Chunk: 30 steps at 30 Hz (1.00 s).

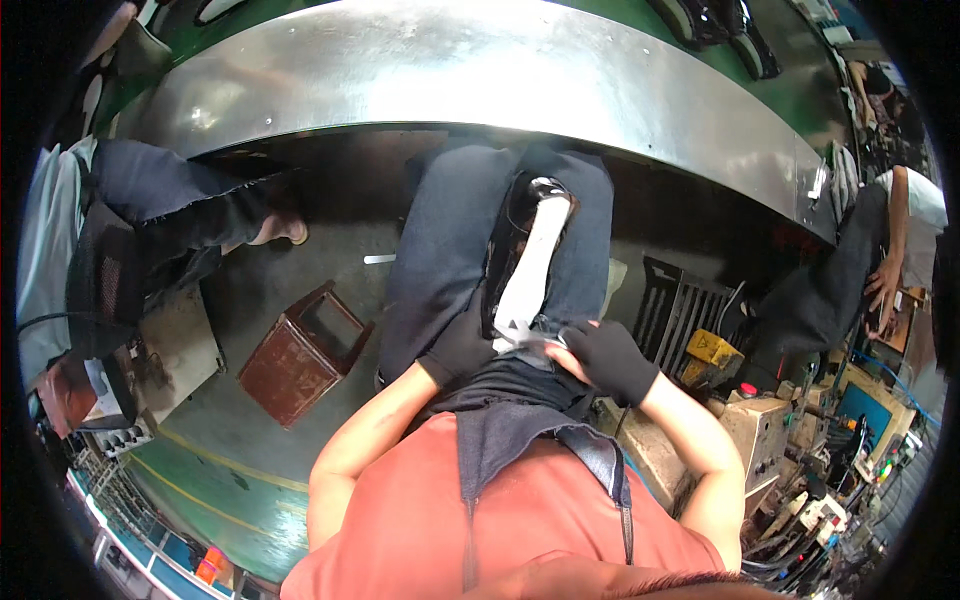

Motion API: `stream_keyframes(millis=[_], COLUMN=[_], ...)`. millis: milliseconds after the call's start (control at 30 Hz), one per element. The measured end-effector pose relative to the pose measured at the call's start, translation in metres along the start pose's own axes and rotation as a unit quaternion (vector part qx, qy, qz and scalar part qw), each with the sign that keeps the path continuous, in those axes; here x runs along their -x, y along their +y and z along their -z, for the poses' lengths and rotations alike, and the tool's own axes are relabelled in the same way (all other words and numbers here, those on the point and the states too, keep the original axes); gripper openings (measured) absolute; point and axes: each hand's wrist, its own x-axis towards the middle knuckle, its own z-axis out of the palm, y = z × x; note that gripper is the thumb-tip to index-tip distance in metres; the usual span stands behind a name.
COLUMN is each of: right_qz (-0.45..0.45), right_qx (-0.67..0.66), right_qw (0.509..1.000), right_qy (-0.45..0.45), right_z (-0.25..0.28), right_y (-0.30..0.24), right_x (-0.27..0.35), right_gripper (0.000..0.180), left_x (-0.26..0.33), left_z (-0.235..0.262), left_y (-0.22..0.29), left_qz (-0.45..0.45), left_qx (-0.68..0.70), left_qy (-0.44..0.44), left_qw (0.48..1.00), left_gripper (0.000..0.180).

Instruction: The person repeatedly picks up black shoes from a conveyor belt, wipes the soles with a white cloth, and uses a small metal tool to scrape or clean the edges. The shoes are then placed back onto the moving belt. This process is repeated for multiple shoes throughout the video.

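A glossy black shoe or boot (510, 240) with a long white strip (532, 262) facing up lies lengthwise on my lap between my thighs. My left hand (458, 347), in a black fingerless glove, is closed against the near left side of it; its fingertips blend into the dark material. At the near end of the white strip, my right hand (607, 360), gloved the same way, is closed on a grey metal hand tool (530, 338). The tool is slightly blurred, so its exact kind is unclear. It overlaps the white strip's near end.
A curved-looking metal-edged bench (480, 70) runs ahead of my knees, with black glossy footwear (745, 40) on its green top. At left are a brown stool (300, 355) and a seated person's legs (170, 200). At right are a black slatted crate (685, 310), a yellow device (712, 350) and another person.
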Motion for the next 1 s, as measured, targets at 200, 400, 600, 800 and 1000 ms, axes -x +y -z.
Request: stream_keyframes(millis=[200, 400, 600, 800, 1000], right_qz=[0.011, -0.047, -0.150, -0.121, -0.109], right_qx=[-0.080, -0.224, -0.308, -0.284, 0.141], right_qw=[0.995, 0.968, 0.936, 0.951, 0.981], right_qy=[0.065, 0.102, 0.075, -0.028, -0.072], right_z=[0.024, 0.030, 0.014, 0.031, 0.046], right_y=[-0.014, -0.033, -0.025, 0.006, -0.036], right_x=[0.041, 0.037, 0.041, 0.008, -0.019], right_gripper=[0.026, 0.022, 0.030, 0.038, 0.042], left_x=[0.041, -0.052, -0.040, -0.022, -0.015], left_z=[0.111, 0.064, 0.024, -0.013, -0.018], left_y=[0.103, 0.114, 0.014, 0.007, -0.018], left_qz=[-0.004, -0.120, 0.020, -0.090, -0.076], left_qx=[-0.227, 0.028, 0.029, -0.004, -0.120], left_qy=[-0.041, 0.161, 0.026, 0.026, 0.042], left_qw=[0.973, 0.979, 0.999, 0.996, 0.989], left_gripper=[0.073, 0.069, 0.062, 0.089, 0.098])
